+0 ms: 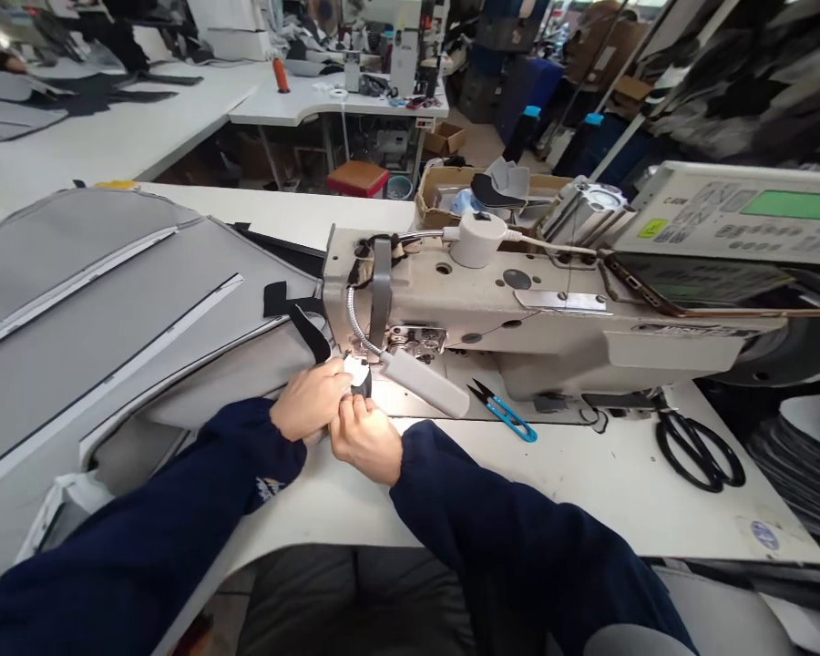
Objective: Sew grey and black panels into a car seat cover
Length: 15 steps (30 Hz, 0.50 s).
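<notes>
A sewing machine (471,296) stands before me, its lamp lighting the needle area. A large grey fabric panel (143,301) with white strips spreads over the table at the left, its near edge folded up toward the needle. My left hand (312,398) is closed on the panel's edge just left of the needle area, its fingertips beside a small white piece (355,369). Close against it, my right hand (365,439) is curled with fingers bent down on the same edge. A black strip (311,333) rises behind my left hand. The pinched material is mostly hidden.
Blue thread snips (504,415) lie right of my hands, with black-handled scissors (701,451) farther right. A phone (717,282) rests below the control panel (744,210). Behind the machine is a cardboard box (427,196) of scraps. A red stool (357,178) stands beyond.
</notes>
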Each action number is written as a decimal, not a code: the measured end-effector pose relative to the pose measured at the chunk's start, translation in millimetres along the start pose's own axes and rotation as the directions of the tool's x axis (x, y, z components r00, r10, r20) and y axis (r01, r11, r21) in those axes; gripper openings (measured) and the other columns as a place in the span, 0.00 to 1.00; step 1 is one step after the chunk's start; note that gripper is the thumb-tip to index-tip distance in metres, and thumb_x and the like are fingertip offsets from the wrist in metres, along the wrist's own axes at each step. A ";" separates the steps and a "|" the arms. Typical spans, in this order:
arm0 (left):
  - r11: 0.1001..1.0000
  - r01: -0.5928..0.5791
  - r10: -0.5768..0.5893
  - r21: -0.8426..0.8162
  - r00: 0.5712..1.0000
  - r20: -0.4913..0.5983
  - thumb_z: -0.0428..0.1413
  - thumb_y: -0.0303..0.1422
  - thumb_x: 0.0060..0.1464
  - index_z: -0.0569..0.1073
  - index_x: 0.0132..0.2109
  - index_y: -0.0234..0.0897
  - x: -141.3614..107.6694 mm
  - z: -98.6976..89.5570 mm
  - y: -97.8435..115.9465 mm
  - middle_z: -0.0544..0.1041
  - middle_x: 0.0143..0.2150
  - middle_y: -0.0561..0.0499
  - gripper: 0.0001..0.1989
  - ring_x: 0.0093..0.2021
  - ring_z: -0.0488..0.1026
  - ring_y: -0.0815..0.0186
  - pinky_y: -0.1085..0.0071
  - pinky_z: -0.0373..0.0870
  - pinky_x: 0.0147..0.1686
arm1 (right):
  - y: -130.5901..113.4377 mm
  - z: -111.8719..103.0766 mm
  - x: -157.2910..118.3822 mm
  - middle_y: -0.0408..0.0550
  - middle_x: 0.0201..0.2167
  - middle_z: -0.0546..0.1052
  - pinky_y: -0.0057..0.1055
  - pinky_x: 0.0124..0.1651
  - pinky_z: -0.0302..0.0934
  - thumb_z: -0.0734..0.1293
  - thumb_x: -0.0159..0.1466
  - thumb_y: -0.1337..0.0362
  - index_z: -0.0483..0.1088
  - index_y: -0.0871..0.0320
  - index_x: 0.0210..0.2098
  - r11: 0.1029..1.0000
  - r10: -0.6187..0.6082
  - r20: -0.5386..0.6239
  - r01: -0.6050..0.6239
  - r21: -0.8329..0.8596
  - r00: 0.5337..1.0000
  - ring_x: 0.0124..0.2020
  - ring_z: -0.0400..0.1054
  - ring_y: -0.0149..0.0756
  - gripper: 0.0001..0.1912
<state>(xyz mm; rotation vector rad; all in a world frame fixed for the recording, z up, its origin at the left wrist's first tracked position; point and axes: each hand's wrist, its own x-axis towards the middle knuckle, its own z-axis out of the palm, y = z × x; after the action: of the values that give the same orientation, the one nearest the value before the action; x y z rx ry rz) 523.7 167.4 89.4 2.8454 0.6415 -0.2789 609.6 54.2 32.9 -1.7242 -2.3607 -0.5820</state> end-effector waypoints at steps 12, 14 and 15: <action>0.988 -0.123 0.130 -0.094 0.988 0.082 0.44 0.30 0.62 0.74 0.38 0.35 14.6 0.8 -7.3 0.73 0.40 0.44 0.13 0.38 0.71 0.63 0.68 0.68 0.38 | 1.2 8.2 1.5 0.69 0.31 0.77 0.39 0.29 0.66 0.54 0.63 0.78 0.73 0.72 0.36 0.999 0.020 -0.090 -0.025 -0.049 0.996 0.33 0.74 0.49 0.16; 0.979 -0.177 0.183 -0.098 0.982 0.050 0.45 0.28 0.61 0.74 0.36 0.34 18.3 -1.4 -8.9 0.74 0.38 0.44 0.12 0.39 0.71 0.62 0.68 0.69 0.42 | 3.8 8.5 2.4 0.70 0.34 0.77 0.40 0.33 0.68 0.53 0.64 0.78 0.73 0.72 0.37 0.999 0.013 -0.062 -0.016 -0.039 0.998 0.35 0.74 0.48 0.16; 0.972 -0.215 0.218 -0.093 0.976 0.024 0.46 0.27 0.60 0.73 0.34 0.35 19.4 -4.5 -9.5 0.74 0.37 0.45 0.12 0.40 0.71 0.62 0.69 0.69 0.43 | 6.2 6.9 3.9 0.70 0.35 0.77 0.40 0.34 0.68 0.53 0.64 0.78 0.72 0.72 0.37 1.000 0.008 -0.031 -0.009 -0.026 0.999 0.36 0.74 0.48 0.16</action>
<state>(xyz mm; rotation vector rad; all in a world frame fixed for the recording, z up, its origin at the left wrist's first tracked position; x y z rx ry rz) 537.3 184.7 87.8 2.7852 0.3234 -0.2547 614.8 61.9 29.3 -1.7224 -2.3341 -0.6366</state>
